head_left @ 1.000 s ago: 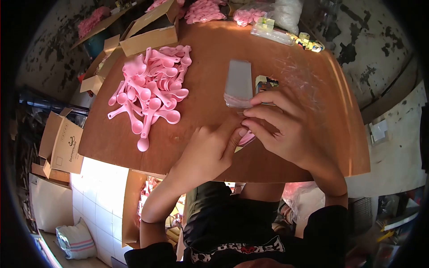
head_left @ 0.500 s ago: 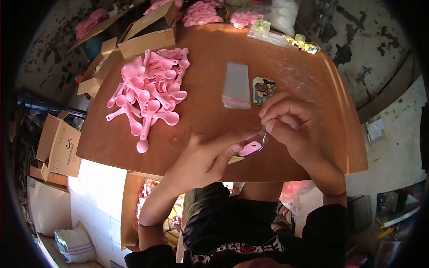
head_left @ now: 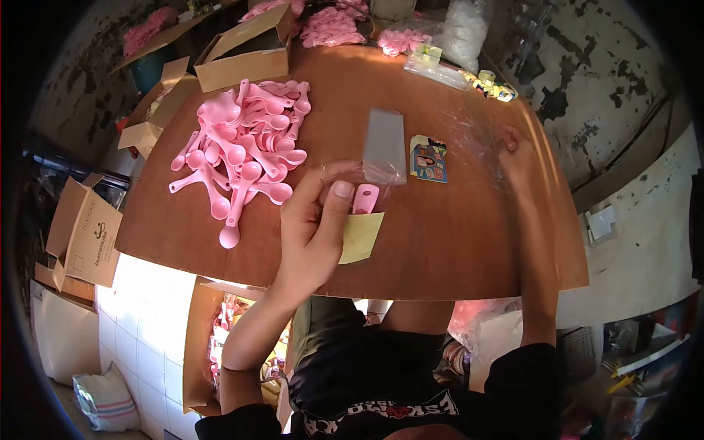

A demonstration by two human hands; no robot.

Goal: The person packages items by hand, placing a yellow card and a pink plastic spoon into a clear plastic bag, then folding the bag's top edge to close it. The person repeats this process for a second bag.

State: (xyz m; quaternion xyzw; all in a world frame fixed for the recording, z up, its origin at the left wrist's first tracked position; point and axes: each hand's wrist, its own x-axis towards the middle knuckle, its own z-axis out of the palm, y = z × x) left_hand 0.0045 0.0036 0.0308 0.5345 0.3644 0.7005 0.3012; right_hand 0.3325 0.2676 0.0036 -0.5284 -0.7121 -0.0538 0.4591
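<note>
My left hand point(head_left: 315, 231) is closed around a clear plastic bag, thumb on top, above the table's near middle. Inside the bag, the pink handle end of a spoon point(head_left: 366, 198) and a pale yellow card point(head_left: 361, 238) show; the rest is behind my fingers. My right hand point(head_left: 515, 150) is at the right side of the table, fingers curled, beside a tangle of thin clear plastic strips point(head_left: 473, 136). What its fingers hold, if anything, is too small to make out. Between the hands lie a stack of clear bags point(head_left: 385, 143) and a stack of printed cards point(head_left: 428, 160).
A heap of pink measuring spoons point(head_left: 246, 147) covers the left part of the wooden table point(head_left: 455, 242). An open cardboard box point(head_left: 246, 55) stands at the back left. Pink bundles point(head_left: 334, 26) and a plastic-wrapped roll point(head_left: 463, 37) line the back edge.
My right hand has moved away from the bag to the far right, by the plastic strips. My left hand has shifted left and up with the bag, turning it so the yellow card shows.
</note>
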